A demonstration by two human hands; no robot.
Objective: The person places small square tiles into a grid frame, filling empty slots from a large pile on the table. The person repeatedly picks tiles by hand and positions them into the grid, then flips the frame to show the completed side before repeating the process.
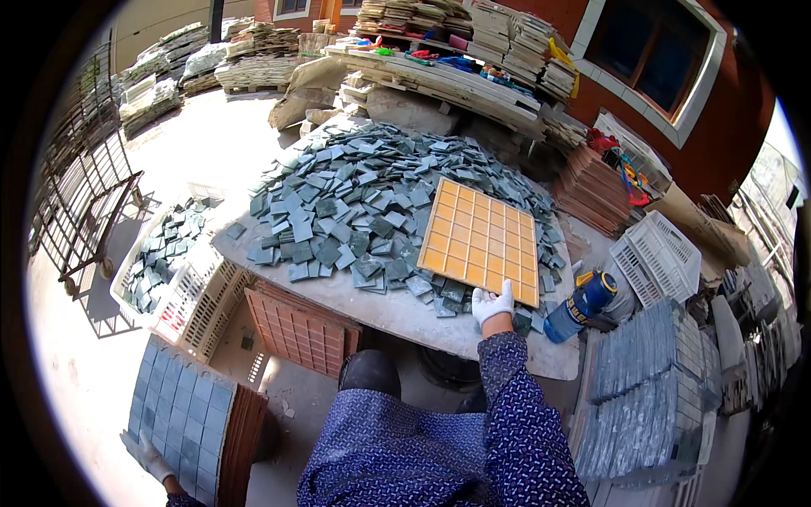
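Observation:
My right hand, in a white glove, grips the near edge of a yellow grid tray with square cells that hold no tiles. The tray lies tilted on a large heap of small grey-green stone tiles. Down at the lower left, my left hand, also gloved, rests with fingers stretched out at the edge of a tray filled with square grey-green tiles. That filled tray tops a stack of reddish-brown trays.
Right of the heap stands a blue bottle on the table. White crates and wrapped tile stacks crowd the right. Reddish grid trays lean below the table; a tile-filled white crate sits left.

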